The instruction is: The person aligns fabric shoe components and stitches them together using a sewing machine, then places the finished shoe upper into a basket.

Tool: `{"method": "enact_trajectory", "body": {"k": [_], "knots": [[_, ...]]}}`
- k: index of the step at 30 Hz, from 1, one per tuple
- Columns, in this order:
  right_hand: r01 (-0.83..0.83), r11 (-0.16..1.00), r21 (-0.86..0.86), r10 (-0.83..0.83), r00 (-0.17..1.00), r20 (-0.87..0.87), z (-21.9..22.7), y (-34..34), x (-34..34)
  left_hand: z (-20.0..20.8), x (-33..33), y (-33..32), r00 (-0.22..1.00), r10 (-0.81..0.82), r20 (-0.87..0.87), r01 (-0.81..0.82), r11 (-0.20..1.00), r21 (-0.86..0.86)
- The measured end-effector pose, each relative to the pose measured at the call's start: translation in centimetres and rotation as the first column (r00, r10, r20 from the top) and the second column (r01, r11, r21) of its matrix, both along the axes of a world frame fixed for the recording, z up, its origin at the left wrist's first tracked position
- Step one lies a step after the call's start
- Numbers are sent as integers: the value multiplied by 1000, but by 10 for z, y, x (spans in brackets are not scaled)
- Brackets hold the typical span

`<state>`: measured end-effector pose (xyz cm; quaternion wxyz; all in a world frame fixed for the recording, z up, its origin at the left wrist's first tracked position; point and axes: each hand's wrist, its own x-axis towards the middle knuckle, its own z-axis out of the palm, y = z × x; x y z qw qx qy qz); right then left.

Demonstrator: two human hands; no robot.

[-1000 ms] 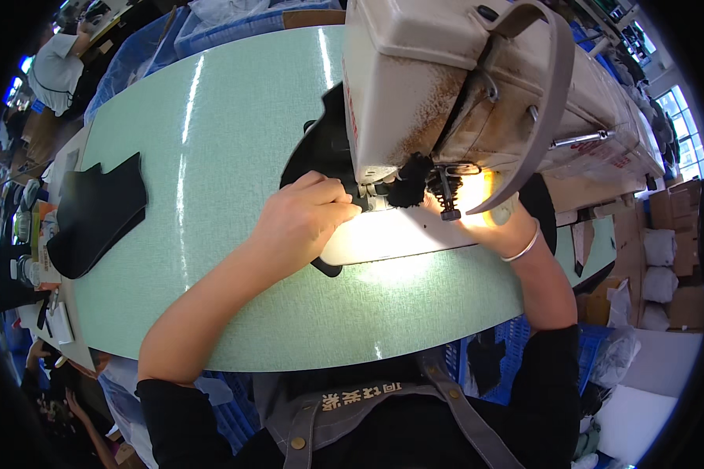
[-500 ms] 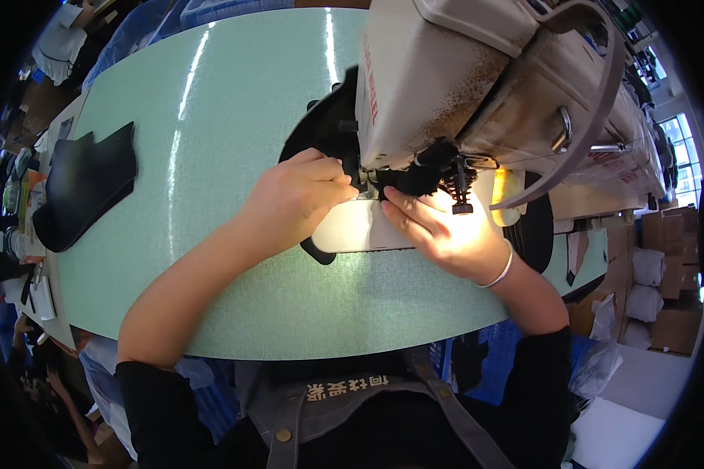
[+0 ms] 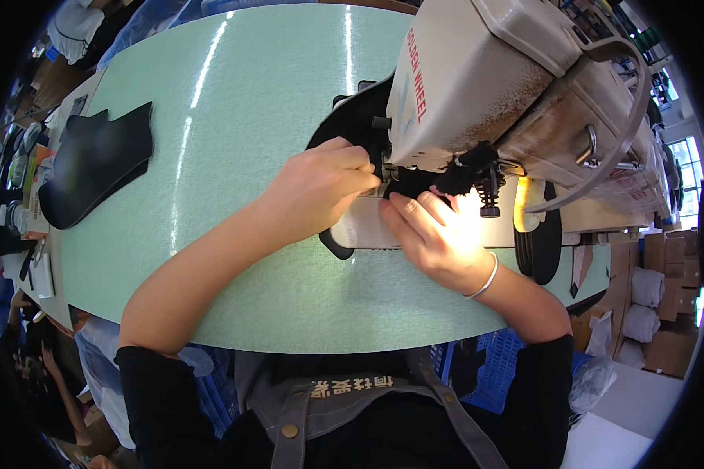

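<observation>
A beige sewing machine [image 3: 454, 86] with rusty speckles stands at the right of the pale green table. Under its needle area lies a black sheet piece [image 3: 352, 117], partly hidden by my left hand and the machine head. My left hand [image 3: 325, 187] is closed in a pinch at the piece's near edge, just left of the presser foot [image 3: 389, 168]. To the right of the foot, my right hand [image 3: 438, 238] rests over the pale machine bed [image 3: 368, 223], fingers stretched toward the black material and slightly apart. Bright lamp light washes out part of that hand.
Another black cut piece [image 3: 102, 160] lies at the table's left. Black strips [image 3: 540, 242] lie right of my right hand. A curved grey bar [image 3: 630, 141] juts from the machine. Below the near table edge [image 3: 313, 352] stands a blue crate [image 3: 493, 371]. Another person's arm [image 3: 62, 383] shows lower left.
The whole view has shifted, so the machine sits farther right. My right hand has drawn slightly back toward me from the needle area. My left hand keeps its pinch beside the foot.
</observation>
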<state>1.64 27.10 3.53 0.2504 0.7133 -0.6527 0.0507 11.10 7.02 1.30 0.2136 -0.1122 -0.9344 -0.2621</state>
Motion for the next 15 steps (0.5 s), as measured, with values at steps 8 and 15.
{"method": "enact_trajectory", "body": {"k": [8, 15], "knots": [[62, 998, 6, -62, 997, -38, 1, -1, 0, -4, -1, 1, 999, 3, -38, -3, 1000, -9], [80, 997, 13, -80, 996, -30, -2, -3, -2, 0, -2, 4, 999, 13, -38, -17, 994, -106]]}}
